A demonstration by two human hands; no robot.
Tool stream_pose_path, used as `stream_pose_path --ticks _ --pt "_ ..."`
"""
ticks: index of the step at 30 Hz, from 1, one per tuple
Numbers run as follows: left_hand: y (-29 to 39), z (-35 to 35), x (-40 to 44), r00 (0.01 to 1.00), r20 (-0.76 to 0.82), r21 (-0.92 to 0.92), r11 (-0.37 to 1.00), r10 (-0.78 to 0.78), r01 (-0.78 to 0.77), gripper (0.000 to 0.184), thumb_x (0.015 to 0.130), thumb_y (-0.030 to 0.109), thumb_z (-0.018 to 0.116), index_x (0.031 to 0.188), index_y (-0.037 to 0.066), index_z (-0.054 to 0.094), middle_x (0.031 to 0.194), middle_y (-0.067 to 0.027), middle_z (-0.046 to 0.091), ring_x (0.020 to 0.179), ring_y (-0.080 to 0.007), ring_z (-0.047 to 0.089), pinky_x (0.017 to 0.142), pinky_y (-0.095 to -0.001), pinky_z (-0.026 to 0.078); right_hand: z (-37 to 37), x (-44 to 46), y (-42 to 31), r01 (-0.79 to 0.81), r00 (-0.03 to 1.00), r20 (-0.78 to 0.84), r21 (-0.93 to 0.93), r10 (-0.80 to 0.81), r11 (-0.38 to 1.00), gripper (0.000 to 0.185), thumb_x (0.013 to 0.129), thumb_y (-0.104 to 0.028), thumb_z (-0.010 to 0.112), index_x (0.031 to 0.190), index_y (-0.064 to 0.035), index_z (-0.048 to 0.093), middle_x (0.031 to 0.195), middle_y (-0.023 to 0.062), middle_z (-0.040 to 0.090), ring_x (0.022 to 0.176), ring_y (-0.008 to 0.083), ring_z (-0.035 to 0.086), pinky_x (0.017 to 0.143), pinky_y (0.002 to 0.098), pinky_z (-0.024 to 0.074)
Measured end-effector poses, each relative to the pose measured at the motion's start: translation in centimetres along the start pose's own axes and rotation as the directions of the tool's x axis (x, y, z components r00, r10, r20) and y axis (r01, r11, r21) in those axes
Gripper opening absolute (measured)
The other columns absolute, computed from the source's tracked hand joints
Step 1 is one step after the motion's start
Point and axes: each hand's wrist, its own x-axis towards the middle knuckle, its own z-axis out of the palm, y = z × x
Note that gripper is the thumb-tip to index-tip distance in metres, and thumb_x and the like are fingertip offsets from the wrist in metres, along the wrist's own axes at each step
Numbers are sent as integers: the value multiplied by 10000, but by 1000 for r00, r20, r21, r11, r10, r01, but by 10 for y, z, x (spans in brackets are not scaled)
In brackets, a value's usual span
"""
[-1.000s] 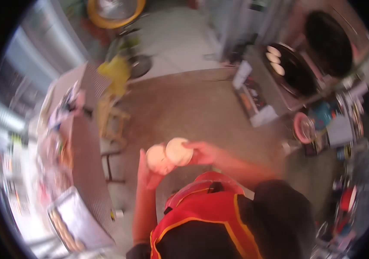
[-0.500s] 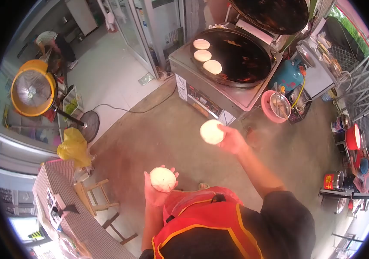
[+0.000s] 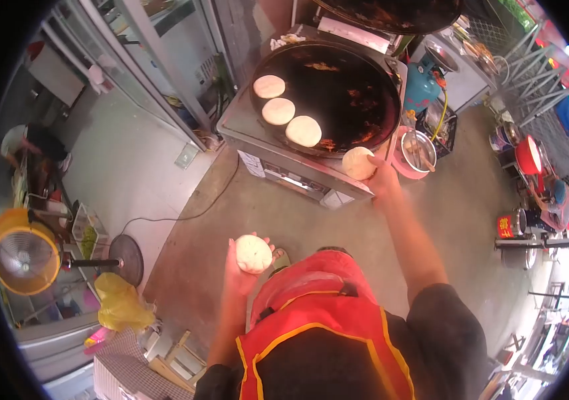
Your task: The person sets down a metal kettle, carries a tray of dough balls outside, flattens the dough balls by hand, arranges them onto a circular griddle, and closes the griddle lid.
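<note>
My left hand (image 3: pixel 236 279) holds a round, flat piece of dough (image 3: pixel 254 254) on its upturned palm, low in front of my apron. Reaching forward, my right hand (image 3: pixel 383 180) grips another pale dough round (image 3: pixel 358 163) by its right side. That round is at the near edge of a big black griddle (image 3: pixel 338 93); whether it touches the pan I cannot tell. Three flat dough rounds (image 3: pixel 278 111) lie in a row along the griddle's left side. The raised lid (image 3: pixel 391 10) shows behind the pan.
A teal gas cylinder (image 3: pixel 423 88) and a pink basin with a metal bowl (image 3: pixel 419 150) stand right of the griddle. At left are a yellow fan (image 3: pixel 26 251), a cable on the floor (image 3: pixel 178 219) and a yellow bag (image 3: pixel 119 303). Another person (image 3: pixel 31 143) bends over at far left.
My right hand has moved forward with its dough round to the griddle's near edge. The griddle appears closer as my view has shifted. My left hand still holds its dough.
</note>
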Motion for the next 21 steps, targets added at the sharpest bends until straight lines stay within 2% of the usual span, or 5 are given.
stream_pose_path --ticks 6,10,12,20,21 --pt "19 4 25 1000 -15 8 1000 -10 10 620 888 578 392 1249 75 433 1213 -189 501 1113 -366 496 886 -491 441 -7 88 -16 149 979 -98 -265 -181 953 340 872 -115 528 1169 48 497 1072 167 579 971 283 601 841 401 512" --pt "19 13 39 996 -92 -40 999 1 -4 607 893 568 391 1250 79 437 1217 -187 499 1125 -367 484 895 -495 437 -14 169 -13 469 766 108 -768 -634 437 276 833 -129 572 1087 -22 593 971 155 642 911 283 620 785 353 476" --pt "15 19 47 992 -124 -78 997 1 -11 601 897 561 390 1252 78 437 1220 -188 497 1133 -367 478 903 -492 433 10 170 -19 517 704 247 -821 -666 243 255 832 -126 565 1066 -31 599 986 163 635 935 313 604 820 358 463" --pt "20 56 96 999 -5 -120 992 -43 42 554 906 481 444 1283 75 412 1283 -198 442 1209 -369 404 958 -509 389 12 150 -12 702 495 787 -612 -370 -364 297 735 -6 528 1021 -38 600 996 179 605 970 355 561 867 416 444" --pt "18 55 116 999 29 -111 993 -42 45 565 904 508 423 1270 78 425 1287 -195 445 1202 -371 414 956 -505 386 -1 141 -16 640 588 759 -648 -280 -413 349 711 -23 541 1056 -54 583 1075 167 581 1012 343 545 914 418 417"
